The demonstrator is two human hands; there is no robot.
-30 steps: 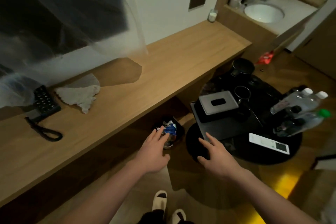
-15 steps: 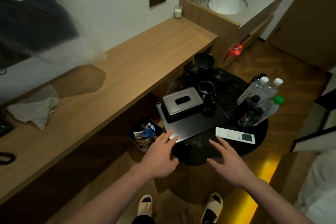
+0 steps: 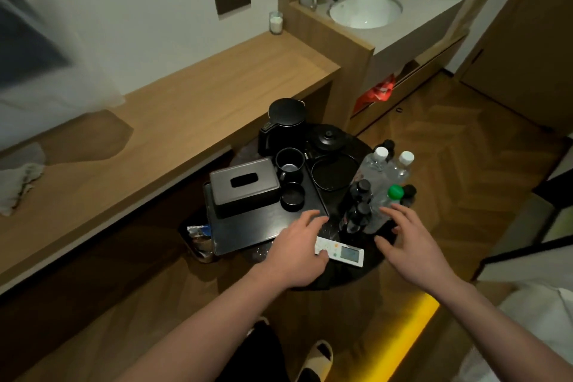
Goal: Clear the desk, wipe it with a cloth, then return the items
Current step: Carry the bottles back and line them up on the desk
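Observation:
The long wooden desk [image 3: 198,108] runs along the wall, with a crumpled white cloth [image 3: 18,183] at its left end. Beside it a round black side table [image 3: 356,270] carries a black tray [image 3: 248,232] with a tissue box [image 3: 245,186] and two cups [image 3: 290,164], a kettle [image 3: 283,121], several bottles [image 3: 383,183] and a white remote [image 3: 344,253]. My left hand [image 3: 297,248] hovers with spread fingers over the remote's left end and the tray's corner. My right hand [image 3: 409,242] is spread just in front of the bottles. Neither holds anything.
A small waste bin [image 3: 198,242] with wrappers sits under the desk's edge, left of the side table. A glass candle [image 3: 276,22] stands at the desk's far end beside the washbasin counter [image 3: 418,25]. A bed edge [image 3: 533,298] lies to the right. My slippered foot [image 3: 316,360] is below.
My view has swung right from the desk to the side table. Both hands have moved forward and right, the left from the bin to the remote, the right toward the bottles.

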